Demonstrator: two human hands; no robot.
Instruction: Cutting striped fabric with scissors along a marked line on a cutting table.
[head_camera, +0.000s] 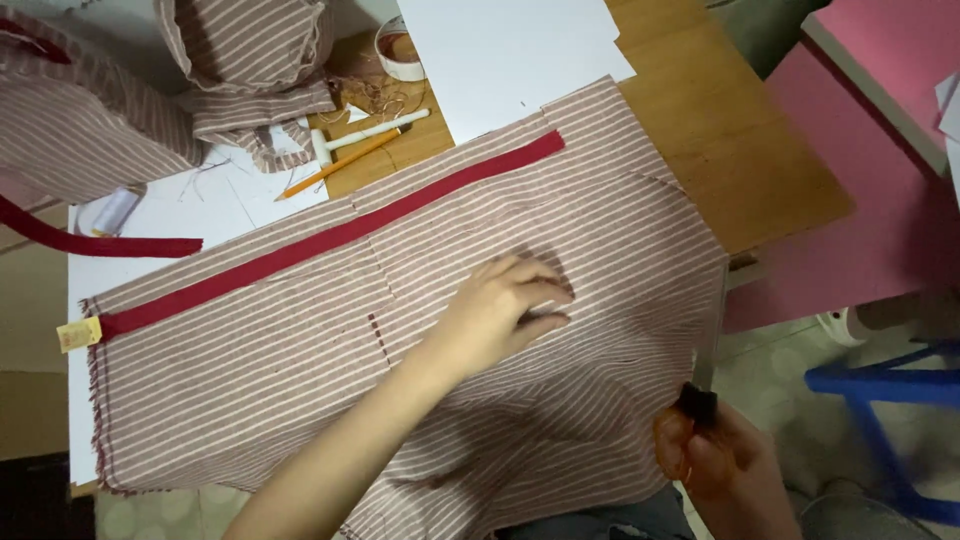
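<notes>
Head view: left hand (500, 310) flat on striped fabric (300, 380); pencil (335, 165), thread spool (112, 210) beyond.

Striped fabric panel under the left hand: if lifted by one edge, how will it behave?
The striped fabric panel would probably go floppy: its near part already drapes off the table edge in soft folds. It is likely light and thin, lying flat under the left hand. The red band sewn along it may stiffen that line slightly.
</notes>
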